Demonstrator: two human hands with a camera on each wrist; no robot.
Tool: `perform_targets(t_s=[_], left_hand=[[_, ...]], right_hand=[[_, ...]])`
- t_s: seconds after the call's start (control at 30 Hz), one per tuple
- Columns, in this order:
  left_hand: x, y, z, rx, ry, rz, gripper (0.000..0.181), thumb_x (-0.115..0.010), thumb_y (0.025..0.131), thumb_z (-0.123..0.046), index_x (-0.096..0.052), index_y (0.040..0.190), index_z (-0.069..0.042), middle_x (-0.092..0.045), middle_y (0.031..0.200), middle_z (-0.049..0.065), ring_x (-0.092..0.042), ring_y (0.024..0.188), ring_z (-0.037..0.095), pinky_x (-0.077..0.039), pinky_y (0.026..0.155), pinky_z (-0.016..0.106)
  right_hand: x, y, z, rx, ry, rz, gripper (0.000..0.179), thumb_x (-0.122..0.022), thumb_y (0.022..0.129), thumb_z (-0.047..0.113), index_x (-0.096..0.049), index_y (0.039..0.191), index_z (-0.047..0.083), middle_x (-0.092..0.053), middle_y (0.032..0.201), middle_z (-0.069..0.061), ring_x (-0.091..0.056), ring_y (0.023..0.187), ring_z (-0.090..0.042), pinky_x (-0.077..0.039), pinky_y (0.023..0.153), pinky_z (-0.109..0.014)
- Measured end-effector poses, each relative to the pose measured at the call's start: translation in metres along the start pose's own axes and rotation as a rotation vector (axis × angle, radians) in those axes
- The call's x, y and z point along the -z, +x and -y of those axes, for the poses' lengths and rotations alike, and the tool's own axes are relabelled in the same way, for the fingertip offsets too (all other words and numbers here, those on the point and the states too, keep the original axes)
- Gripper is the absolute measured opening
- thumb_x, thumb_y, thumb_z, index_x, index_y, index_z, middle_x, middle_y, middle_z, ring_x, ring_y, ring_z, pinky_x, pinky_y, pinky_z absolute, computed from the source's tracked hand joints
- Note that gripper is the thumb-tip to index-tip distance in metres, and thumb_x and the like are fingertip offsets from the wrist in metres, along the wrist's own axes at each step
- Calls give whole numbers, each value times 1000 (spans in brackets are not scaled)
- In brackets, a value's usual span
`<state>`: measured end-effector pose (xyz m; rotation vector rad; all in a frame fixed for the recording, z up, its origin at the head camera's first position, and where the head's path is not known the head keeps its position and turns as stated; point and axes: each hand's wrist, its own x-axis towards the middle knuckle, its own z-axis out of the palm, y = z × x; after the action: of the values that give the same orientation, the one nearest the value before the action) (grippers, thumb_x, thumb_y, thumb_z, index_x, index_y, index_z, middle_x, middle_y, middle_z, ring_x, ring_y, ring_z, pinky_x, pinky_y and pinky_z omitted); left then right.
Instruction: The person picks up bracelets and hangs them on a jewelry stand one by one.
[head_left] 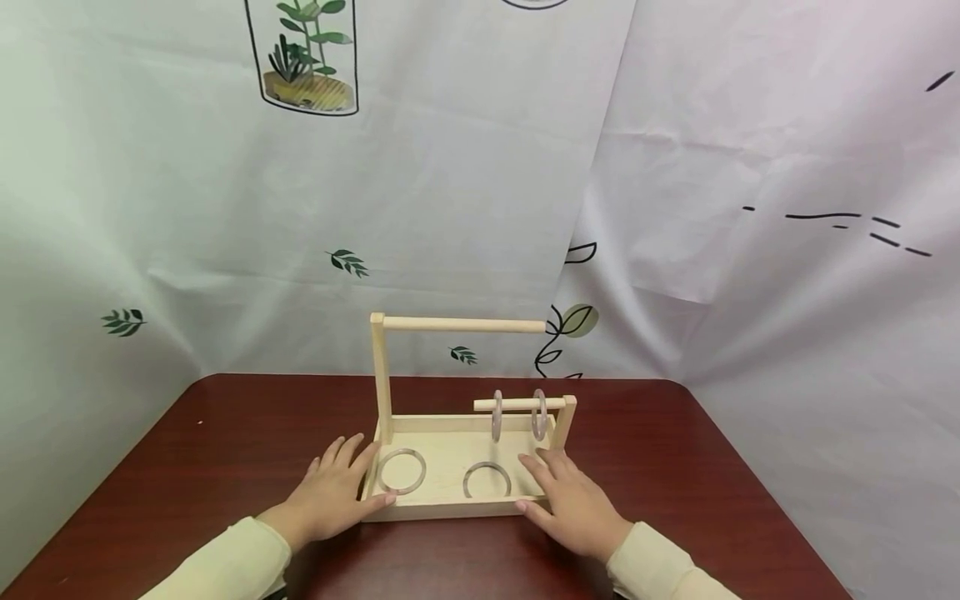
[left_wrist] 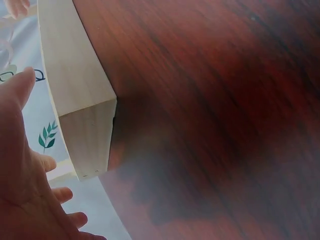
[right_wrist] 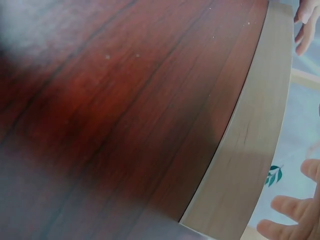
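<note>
1. Wooden tray stand (head_left: pixel 450 492) mid-table on the dark red table (head_left: pixel 187 467), near its front edge.
2. Left hand (head_left: pixel 333 496) against stand's left front corner, fingers straight and spread, thumb along front wall; nothing gripped.
3. Right hand (head_left: pixel 573 500) against stand's right front corner, fingers straight, tips at tray rim; nothing gripped.
4. Two rings flat in tray: left ring (head_left: pixel 401 471), right ring (head_left: pixel 487 481).
5. Two more rings (head_left: pixel 517 414) hung on stand's low right peg; tall left bar (head_left: pixel 461 325) bare.
6. Leaf-print white curtain (head_left: pixel 450 167) behind stand.
</note>
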<state>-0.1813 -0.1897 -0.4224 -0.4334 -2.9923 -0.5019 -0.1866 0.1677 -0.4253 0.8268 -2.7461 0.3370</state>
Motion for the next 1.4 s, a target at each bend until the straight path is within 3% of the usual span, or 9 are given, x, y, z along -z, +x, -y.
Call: perform_targets(t_s=[0.2,0.53,0.97,1.23,1.4], left_hand=[[-7,0,8,-17,14,-18,83,-61,82,-66,-48,139,-7,-41,140,25,-34,130,52,-31,92,73],[-2,-1,5,42,-37,94,80,-63,83,-61,-46,143,-10,-36,144,25,-30,132,53,-29,95,73],[6,3,5,13,-111,87,78,-75,77,-51,-54,134,-3,-38,139,31,-33,129,54,-35,96,66],[7,2,6,106,-229,151,79,-75,79,-47,-47,141,-7,-32,141,35,-27,130,59,-33,95,69],[4,3,11,122,-290,168,79,-76,80,-45,-45,142,-6,-32,140,37,-27,127,61,-30,95,72]], right_hand=[[-4,5,0,37,0,15,60,-51,95,53,-49,139,12,-51,134,-19,-48,126,-39,-45,95,-51],[-3,19,6,36,18,106,60,-47,96,54,-48,141,14,-48,138,-18,-46,127,-39,-41,98,-55],[-4,40,8,41,33,190,56,-48,97,50,-51,138,13,-52,133,-17,-52,121,-37,-43,95,-53],[0,52,12,31,82,283,56,-49,96,50,-51,139,12,-52,133,-20,-50,123,-36,-43,96,-52],[1,60,12,10,95,330,56,-53,95,48,-51,140,13,-52,134,-18,-51,123,-36,-45,93,-52]])
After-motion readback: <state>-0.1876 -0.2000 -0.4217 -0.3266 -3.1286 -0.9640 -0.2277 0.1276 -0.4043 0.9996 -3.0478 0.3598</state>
